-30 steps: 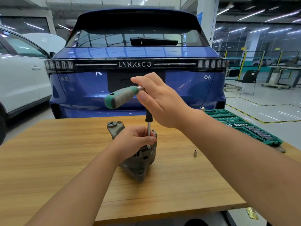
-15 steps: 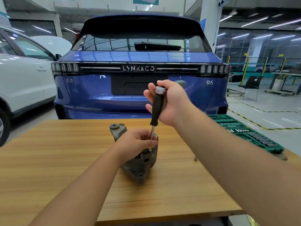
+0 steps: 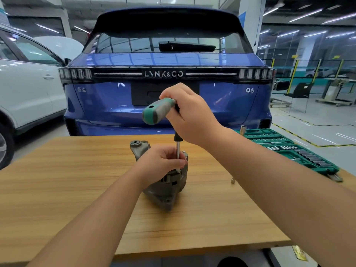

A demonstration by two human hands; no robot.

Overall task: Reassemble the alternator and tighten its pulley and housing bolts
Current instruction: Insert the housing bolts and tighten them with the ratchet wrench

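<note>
The alternator (image 3: 165,182) stands on edge near the middle of the wooden table (image 3: 67,189), its mounting ear with a bushed hole poking up at about 11 o'clock from the body. The left hand (image 3: 163,162) is curled over the top of the housing, fingers wrapped around the upper rim and touching the thin steel shank that runs down beside them. The right hand (image 3: 190,114) clenches the T-handle driver (image 3: 158,111) at its head, the green-and-grey grip jutting out toward 9 o'clock, the black collar and shank dropping straight down to a housing bolt (the bolt head itself is hidden behind the left fingers).

By the look of it, this is the housing-bolt tightening step — the pulley is not in view, so how far the rest has got I cannot tell.

The alternator looks like cast metal: heavy, rigid, and not fragile, but balanced on a narrow edge, so it would likely rock or twist under torque. Holding it across the top of the casing, as the left hand does, seems the sensible place — the ribs give purchase.

At 3 o'clock from the alternator lies a small loose socket (image 3: 233,180); beyond it, at 2 o'clock, an open green socket set (image 3: 300,153). A blue car (image 3: 167,74) fills the background.
</note>
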